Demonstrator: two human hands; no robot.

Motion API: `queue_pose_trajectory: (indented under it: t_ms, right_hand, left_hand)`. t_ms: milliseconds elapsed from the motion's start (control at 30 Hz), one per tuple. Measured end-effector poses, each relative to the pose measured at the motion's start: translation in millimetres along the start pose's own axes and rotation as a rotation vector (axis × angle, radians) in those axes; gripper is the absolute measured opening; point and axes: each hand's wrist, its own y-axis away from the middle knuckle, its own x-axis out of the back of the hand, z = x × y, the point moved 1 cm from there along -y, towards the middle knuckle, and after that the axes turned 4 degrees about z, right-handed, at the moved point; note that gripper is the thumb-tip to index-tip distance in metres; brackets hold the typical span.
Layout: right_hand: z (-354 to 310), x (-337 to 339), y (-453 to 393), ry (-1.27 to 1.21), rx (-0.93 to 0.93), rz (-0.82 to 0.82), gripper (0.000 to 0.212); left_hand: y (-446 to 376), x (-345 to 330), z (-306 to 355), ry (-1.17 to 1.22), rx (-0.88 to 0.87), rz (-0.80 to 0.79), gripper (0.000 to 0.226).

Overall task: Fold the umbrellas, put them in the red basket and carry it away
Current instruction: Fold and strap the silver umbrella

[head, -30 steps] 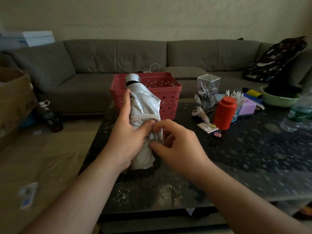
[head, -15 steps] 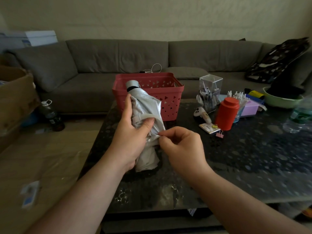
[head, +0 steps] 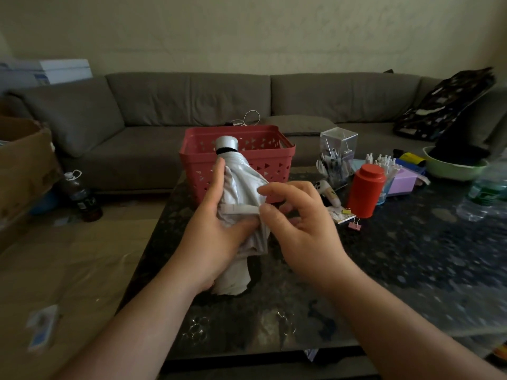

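The left hand (head: 216,237) is wrapped round the middle of the collapsed silver-grey fabric umbrella (head: 241,193), fingers behind and thumb pressed across the front, holding it upright above the dark speckled glass-topped table (head: 411,270). The right hand (head: 299,229) sits just beside it, touching the cloth, thumb and fingers curled in a pinch at the end of the narrow fabric strap (head: 240,209) that runs across the canopy right above the left thumb — whether the strap is already fastened cannot be told.

The umbrella looks light, and its canopy soft and slick: loose pleats bulge out above and below the left hand's grip, so the cloth will likely slide and spring open unless squeezed against the stiff shaft inside. The firm places to take hold appear to be the wrapped middle, where the left hand is, and the rounded silver cap with a black collar (head: 226,145) at the far end.

Directly beyond both hands stands the red plastic basket with triangular cut-outs (head: 274,160) — the cap overlaps its near rim in this view. Right of the right hand stands a red lidded canister (head: 363,192).
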Motion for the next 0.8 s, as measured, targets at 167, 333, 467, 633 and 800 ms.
queue_pose_trajectory:
  t_ms: [167, 333, 467, 633, 800]
  right_hand:
    - [9, -5, -10, 0.235, -0.142, -0.154, 0.023]
    - [6, 13, -16, -0.053, -0.253, -0.209, 0.023]
    - [14, 19, -13, -0.270, -0.392, -0.174, 0.023]
    - [16, 21, -13, -0.444, -0.410, -0.202, 0.030]
    - [16, 23, -13, -0.652, -0.447, -0.278, 0.047]
  left_hand:
    - [8, -12, -2, -0.126, -0.061, -0.028, 0.103]
    - [8, -10, 1, -0.084, -0.029, -0.072, 0.111]
    - [11, -13, 7, 0.071, -0.018, -0.148, 0.116]
    - [19, -20, 15, 0.288, -0.063, -0.232, 0.116]
    - [28, -25, 21, 0.361, -0.120, -0.322, 0.112]
